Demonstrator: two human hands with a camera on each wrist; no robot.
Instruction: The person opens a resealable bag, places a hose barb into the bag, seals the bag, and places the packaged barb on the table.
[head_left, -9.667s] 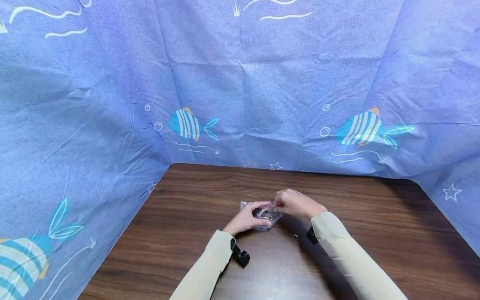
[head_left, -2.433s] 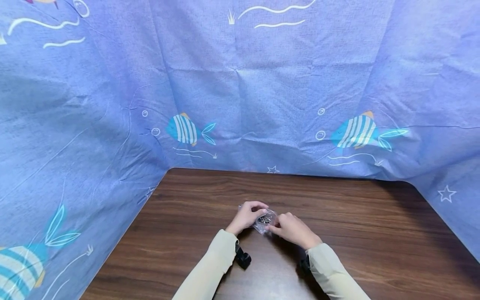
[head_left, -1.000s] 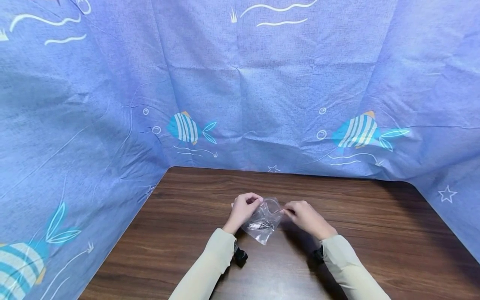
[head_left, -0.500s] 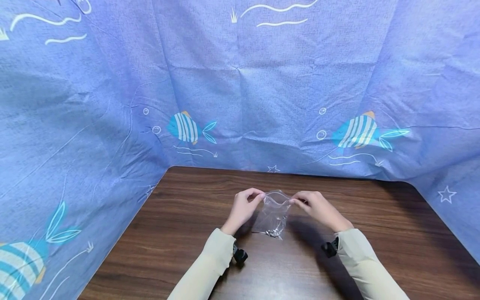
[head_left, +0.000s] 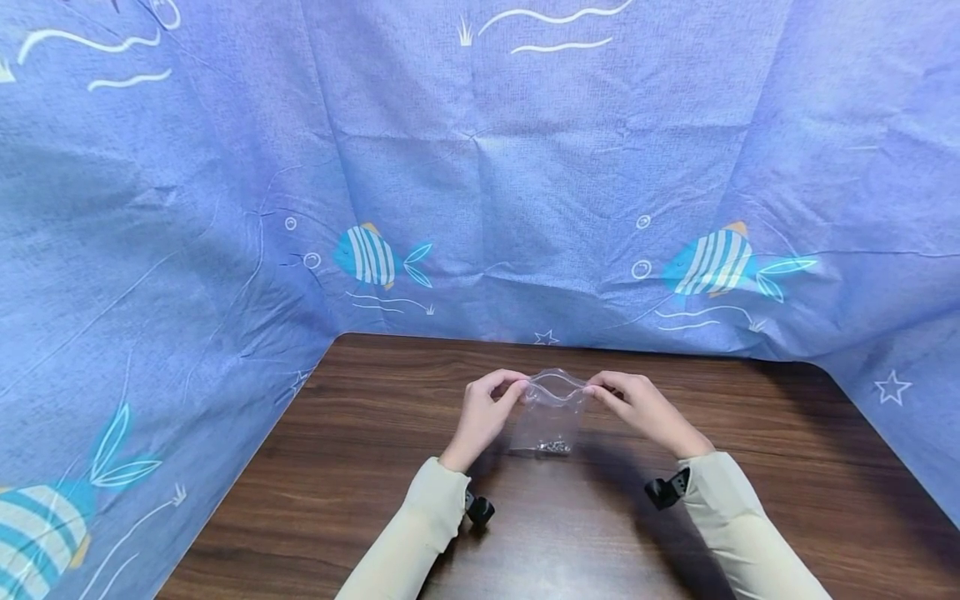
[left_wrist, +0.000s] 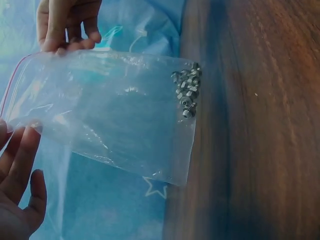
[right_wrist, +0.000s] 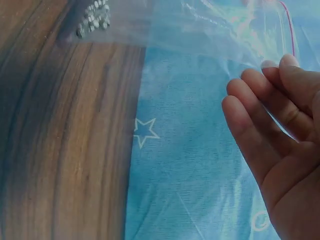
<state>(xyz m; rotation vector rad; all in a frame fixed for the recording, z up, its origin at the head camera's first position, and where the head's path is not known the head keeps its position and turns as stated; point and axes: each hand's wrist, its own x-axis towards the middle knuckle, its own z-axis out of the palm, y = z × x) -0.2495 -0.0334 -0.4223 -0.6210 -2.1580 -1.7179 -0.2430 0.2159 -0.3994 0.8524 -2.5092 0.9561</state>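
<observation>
A clear zip-lock bag [head_left: 542,421] hangs upright between my two hands, its mouth parted in a curved gap at the top. Small silvery metal pieces [left_wrist: 186,92], which look like nuts or short bolts, lie heaped in one bottom corner. My left hand [head_left: 483,412] pinches the bag's left top corner between thumb and fingertips. At the opposite corner, my right hand [head_left: 641,412] pinches the edge the same way; in the right wrist view its other fingers [right_wrist: 245,117] extend loosely. A red line [left_wrist: 15,80] runs along the bag's mouth.
The dark wood-grain table [head_left: 405,433] spreads beneath both hands. A blue cloth [head_left: 555,208] printed with fish and stars hangs behind it and along the sides. Black camera mounts [head_left: 480,510] sit on both wrists.
My hands have risen and spread apart, lifting the bag from a slanted, bunched position to hanging upright with its mouth spread. Loose pieces beside the right wrist earlier no longer show on the table.
</observation>
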